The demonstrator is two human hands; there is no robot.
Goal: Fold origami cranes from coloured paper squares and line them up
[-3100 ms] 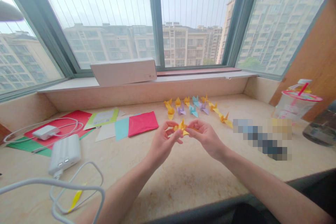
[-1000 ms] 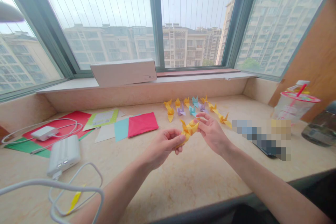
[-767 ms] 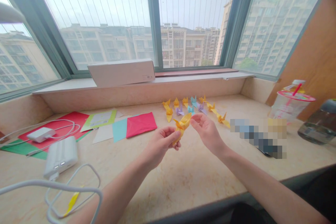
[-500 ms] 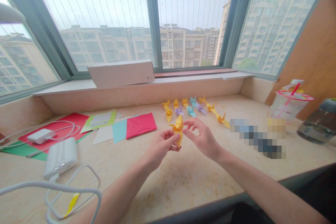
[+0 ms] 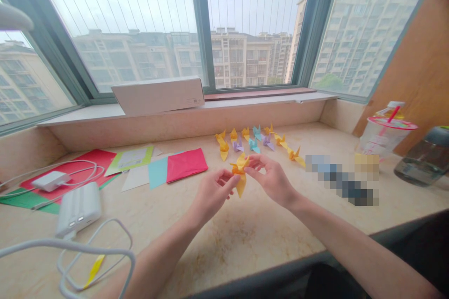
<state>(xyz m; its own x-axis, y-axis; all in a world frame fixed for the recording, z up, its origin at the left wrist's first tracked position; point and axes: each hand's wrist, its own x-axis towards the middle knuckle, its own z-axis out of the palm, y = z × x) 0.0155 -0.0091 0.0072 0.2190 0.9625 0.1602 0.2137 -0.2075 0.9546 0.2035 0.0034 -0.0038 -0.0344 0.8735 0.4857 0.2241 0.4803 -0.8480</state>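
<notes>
A yellow origami crane (image 5: 240, 187) is held between my two hands, above the stone counter (image 5: 224, 238). My left hand (image 5: 219, 189) pinches its left side with thumb and fingers. At its upper right, the thumb and fingertips of my right hand (image 5: 264, 172) are closed on a wing. The crane's wings look spread apart, one pointing up and one down. Behind my hands stand several finished paper cranes: yellow ones (image 5: 223, 149), purple ones (image 5: 237, 145) and light blue ones (image 5: 254, 145).
Left of my hands lie a red paper packet (image 5: 187, 165), light blue paper (image 5: 158, 174) and other coloured sheets. A white power bank (image 5: 79, 209) and looping cables (image 5: 105, 253) are at the left. A lidded plastic cup (image 5: 382, 138) and a dark bottle (image 5: 423, 159) stand at right.
My right hand has closed in from beside the crane and taken hold of its wing. The crane's wings have opened outward. The view has shifted slightly.
</notes>
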